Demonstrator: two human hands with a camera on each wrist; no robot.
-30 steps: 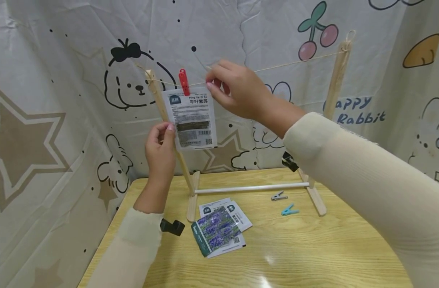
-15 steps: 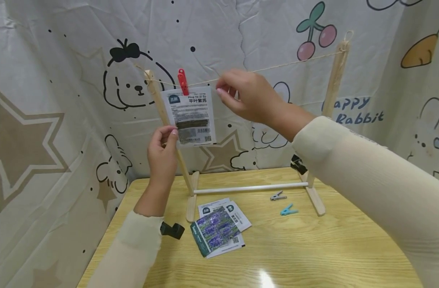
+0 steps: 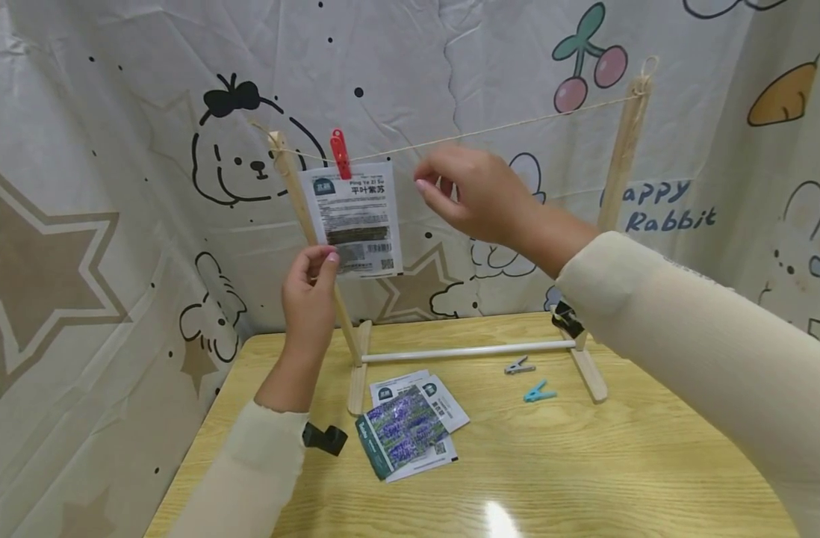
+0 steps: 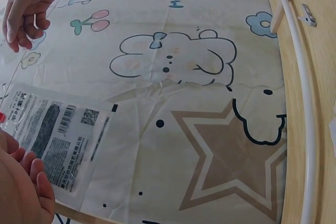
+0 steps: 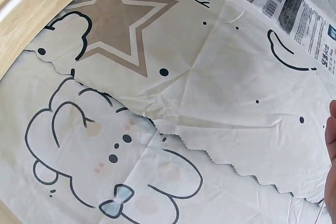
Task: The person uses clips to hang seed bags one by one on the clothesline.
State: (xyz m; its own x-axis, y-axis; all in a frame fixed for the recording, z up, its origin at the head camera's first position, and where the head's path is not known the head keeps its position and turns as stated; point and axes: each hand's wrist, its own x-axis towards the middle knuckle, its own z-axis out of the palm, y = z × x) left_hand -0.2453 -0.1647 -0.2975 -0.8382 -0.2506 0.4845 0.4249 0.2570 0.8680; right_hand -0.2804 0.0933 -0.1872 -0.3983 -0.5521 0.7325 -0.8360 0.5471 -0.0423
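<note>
A white seed packet (image 3: 356, 217) with printed text hangs from a string (image 3: 504, 128), held at its top edge by a red clothespin (image 3: 340, 155). My left hand (image 3: 309, 299) is at the packet's lower left edge, thumb and index fingertips overlapping it; I cannot tell whether they pinch it. In the left wrist view, the other fingers curl loosely beside the packet (image 4: 58, 135). Just below the string and right of the packet is my right hand (image 3: 477, 187), its fingers loosely bent with nothing between them.
The string runs between two wooden posts (image 3: 628, 142), joined low down by a white rod (image 3: 464, 351). On the table (image 3: 585, 478) lie several overlapping seed packets (image 3: 410, 430), a grey clothespin (image 3: 520, 365) and a blue clothespin (image 3: 540, 391). A patterned cloth (image 3: 410, 60) hangs behind.
My right hand has left the string near the clothespin and moved right and down. My left hand has slid down along the packet's left edge. The packet has swung slightly.
</note>
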